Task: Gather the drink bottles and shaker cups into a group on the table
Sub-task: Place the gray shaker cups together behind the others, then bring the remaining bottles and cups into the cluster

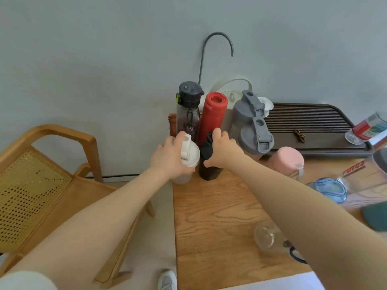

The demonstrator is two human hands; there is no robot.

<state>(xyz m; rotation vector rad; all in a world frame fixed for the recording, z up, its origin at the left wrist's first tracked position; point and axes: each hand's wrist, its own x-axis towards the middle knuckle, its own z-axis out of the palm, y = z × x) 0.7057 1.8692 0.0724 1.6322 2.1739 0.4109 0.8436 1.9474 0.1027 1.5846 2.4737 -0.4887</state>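
Note:
My left hand [167, 158] grips a white shaker cup [188, 162] at the wooden table's [215, 216] far left corner. My right hand [222, 152] wraps the top of a black bottle [207, 170] right beside it. Behind them stand a smoky bottle with a dark lid [188, 109], a red bottle [212, 116] and two grey-lidded shaker cups [243, 114] [256, 139]. A pink cup [287, 160] stands to the right. A blue-lidded bottle [328, 189] and a clear bottle [268, 239] lie nearer me, partly hidden by my right arm.
A dark slatted tea tray [314, 130] sits at the back right, with a plastic water bottle [366, 128] lying on its right end. A white kettle [232, 95] and a grey gooseneck tap [217, 40] stand by the wall. A wooden cane chair [41, 174] is left of the table.

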